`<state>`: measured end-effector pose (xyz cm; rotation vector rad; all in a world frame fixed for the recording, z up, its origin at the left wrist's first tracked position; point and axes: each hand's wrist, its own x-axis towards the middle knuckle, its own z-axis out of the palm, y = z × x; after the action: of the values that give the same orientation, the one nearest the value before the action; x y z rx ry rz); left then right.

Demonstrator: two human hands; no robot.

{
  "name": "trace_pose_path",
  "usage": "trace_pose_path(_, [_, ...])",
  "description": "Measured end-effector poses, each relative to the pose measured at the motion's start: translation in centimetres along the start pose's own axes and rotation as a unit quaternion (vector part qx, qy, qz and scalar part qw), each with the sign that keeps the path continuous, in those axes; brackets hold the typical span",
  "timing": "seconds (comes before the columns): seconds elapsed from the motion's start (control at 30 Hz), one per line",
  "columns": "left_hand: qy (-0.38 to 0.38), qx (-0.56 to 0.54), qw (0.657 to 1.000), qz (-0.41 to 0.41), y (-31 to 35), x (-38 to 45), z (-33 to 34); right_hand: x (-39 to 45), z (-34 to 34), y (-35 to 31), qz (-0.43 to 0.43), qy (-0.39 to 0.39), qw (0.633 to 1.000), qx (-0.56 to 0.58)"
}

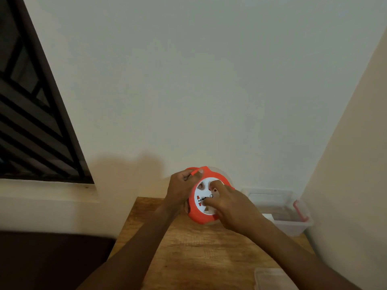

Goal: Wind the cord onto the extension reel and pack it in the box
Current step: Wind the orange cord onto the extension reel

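Wooden table (201, 254) set against a pale wall (188, 80), with a dark barred window (35, 114) at left. Clear plastic box (280, 210) with an orange latch (300, 210) at the table's far right corner, open-topped, just beside the right wrist. Clear lid (272, 278) lying at the near right edge, partly cut off. Orange extension reel (206, 197) with a white socket face held tilted above the table's far edge, between both hands, near the box. Left hand (181, 188) curled round the reel's upper left rim, thumb and fingers pinching a short stretch of orange cord (194, 171) at the top. Right hand (232, 208) laid over the white face, fingers bent and pressing on it, hiding the right half of it. Both forearms reaching forward from the lower edge, converging on the reel.
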<state>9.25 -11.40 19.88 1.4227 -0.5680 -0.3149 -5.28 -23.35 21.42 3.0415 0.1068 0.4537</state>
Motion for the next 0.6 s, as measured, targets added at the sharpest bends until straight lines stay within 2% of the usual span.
trace_pose_path(0.13, [-0.033, 0.060, 0.997, 0.027, -0.05, -0.19, 0.25, -0.37, 0.35, 0.05, -0.064, -0.037, 0.996, -0.057])
trace_pose_path(0.27, [-0.036, 0.083, 0.995, 0.039, -0.05, -0.29, 0.60, -0.56, 0.45, 0.03, -0.067, -0.082, 0.988, -0.116])
trace_pose_path(0.4, [-0.042, 0.090, 0.994, 0.048, 0.30, -0.02, 0.54, -0.72, 0.16, 0.31, -0.072, -0.078, 0.979, -0.173])
trace_pose_path(0.6, [-0.045, 0.073, 0.995, 0.047, 0.27, 0.20, 0.86, -0.77, 0.04, 0.59, -0.047, -0.066, 0.977, -0.196])
